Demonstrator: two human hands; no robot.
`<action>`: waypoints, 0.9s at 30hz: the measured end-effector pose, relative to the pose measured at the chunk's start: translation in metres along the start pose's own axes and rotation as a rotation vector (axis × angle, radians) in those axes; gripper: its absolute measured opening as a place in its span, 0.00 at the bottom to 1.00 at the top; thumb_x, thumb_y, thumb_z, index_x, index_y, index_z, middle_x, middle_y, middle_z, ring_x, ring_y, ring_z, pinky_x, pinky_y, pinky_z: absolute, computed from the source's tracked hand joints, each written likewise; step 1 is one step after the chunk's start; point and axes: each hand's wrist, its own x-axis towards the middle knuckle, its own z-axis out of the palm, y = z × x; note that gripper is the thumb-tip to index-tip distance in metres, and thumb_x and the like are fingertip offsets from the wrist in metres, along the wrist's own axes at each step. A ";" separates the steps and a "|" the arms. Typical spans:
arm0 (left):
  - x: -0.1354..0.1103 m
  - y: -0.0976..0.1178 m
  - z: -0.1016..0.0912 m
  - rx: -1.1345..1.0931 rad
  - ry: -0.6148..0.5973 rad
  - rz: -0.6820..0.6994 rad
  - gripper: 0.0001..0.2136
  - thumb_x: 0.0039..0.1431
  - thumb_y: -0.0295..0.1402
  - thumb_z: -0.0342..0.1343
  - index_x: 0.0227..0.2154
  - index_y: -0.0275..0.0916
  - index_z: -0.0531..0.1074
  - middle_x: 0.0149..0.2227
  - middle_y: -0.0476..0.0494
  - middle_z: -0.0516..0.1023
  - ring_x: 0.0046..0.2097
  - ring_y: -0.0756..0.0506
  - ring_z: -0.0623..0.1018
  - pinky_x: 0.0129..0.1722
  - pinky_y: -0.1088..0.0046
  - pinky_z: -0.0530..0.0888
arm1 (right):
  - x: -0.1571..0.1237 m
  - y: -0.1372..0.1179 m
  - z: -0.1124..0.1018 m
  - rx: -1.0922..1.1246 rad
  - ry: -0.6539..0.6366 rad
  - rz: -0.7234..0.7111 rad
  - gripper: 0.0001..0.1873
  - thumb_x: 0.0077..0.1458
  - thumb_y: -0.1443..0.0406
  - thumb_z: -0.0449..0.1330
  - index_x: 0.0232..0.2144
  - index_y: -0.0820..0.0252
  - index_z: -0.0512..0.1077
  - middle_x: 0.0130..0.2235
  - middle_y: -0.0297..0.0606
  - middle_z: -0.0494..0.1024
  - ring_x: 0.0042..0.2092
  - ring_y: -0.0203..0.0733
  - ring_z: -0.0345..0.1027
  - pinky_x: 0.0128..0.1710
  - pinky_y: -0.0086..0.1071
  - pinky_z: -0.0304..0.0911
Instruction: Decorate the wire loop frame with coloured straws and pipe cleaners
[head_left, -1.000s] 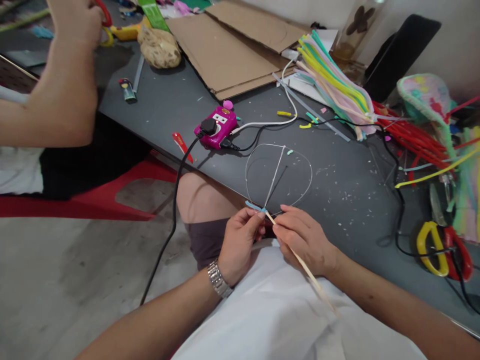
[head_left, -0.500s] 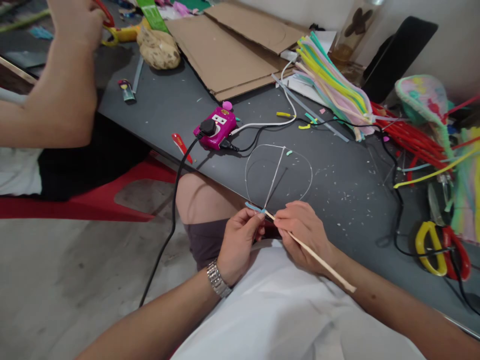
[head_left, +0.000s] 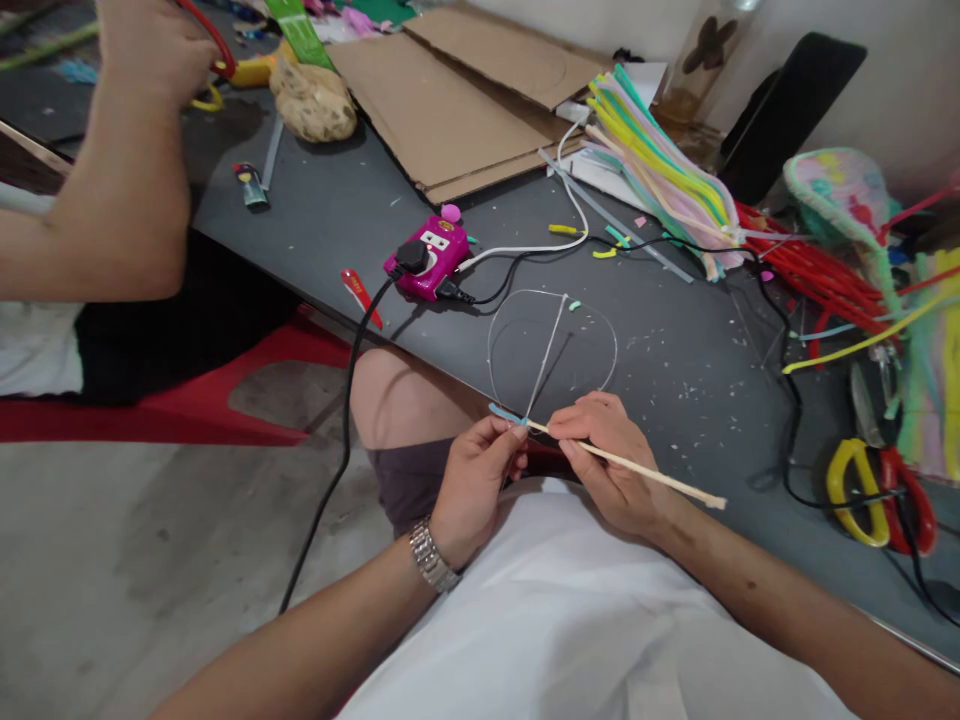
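A thin wire frame, a rounded loop with a stem through its middle, stands out over the table edge. My left hand pinches its lower end, where a short blue pipe cleaner sticks out to the left. Between the thumb and fingers of my right hand runs a cream pipe cleaner. One end of it meets the wire at my left fingertips; the other points right, over my right wrist. Exactly how it joins the wire is hidden by the fingers.
On the grey table lie a pink power strip with cables, cardboard sheets, bundled pipe cleaners and scissors. A small red packet is near the edge. Another person's arm is at the left, holding something red.
My right hand has turned, swinging the cream pipe cleaner's free end up and to the right. My left hand keeps its pinch. The other person's hand has shifted slightly.
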 end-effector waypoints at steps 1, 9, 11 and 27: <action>0.000 0.000 0.000 -0.003 0.000 -0.002 0.14 0.47 0.40 0.70 0.25 0.37 0.72 0.22 0.52 0.71 0.25 0.53 0.68 0.26 0.77 0.65 | 0.000 -0.001 0.000 0.003 0.000 0.011 0.09 0.66 0.70 0.52 0.43 0.55 0.70 0.41 0.38 0.80 0.41 0.40 0.72 0.54 0.45 0.61; -0.001 0.001 0.001 -0.037 -0.024 -0.032 0.16 0.46 0.42 0.71 0.26 0.36 0.73 0.23 0.51 0.72 0.25 0.53 0.69 0.25 0.78 0.66 | 0.001 -0.003 -0.001 0.029 0.022 0.032 0.08 0.66 0.70 0.52 0.42 0.56 0.71 0.40 0.37 0.80 0.41 0.39 0.71 0.55 0.45 0.60; -0.001 0.001 0.001 -0.030 -0.023 -0.036 0.16 0.46 0.42 0.71 0.26 0.36 0.72 0.23 0.51 0.72 0.25 0.53 0.69 0.25 0.78 0.66 | 0.001 -0.002 -0.001 0.032 0.017 0.028 0.08 0.66 0.70 0.52 0.42 0.56 0.71 0.40 0.37 0.80 0.41 0.39 0.71 0.55 0.45 0.60; -0.001 -0.002 0.002 0.014 0.000 -0.011 0.15 0.48 0.42 0.69 0.27 0.37 0.71 0.23 0.52 0.71 0.25 0.53 0.68 0.24 0.79 0.65 | 0.000 -0.001 0.001 0.048 0.080 0.030 0.09 0.65 0.72 0.54 0.41 0.55 0.71 0.39 0.36 0.80 0.42 0.40 0.72 0.56 0.46 0.61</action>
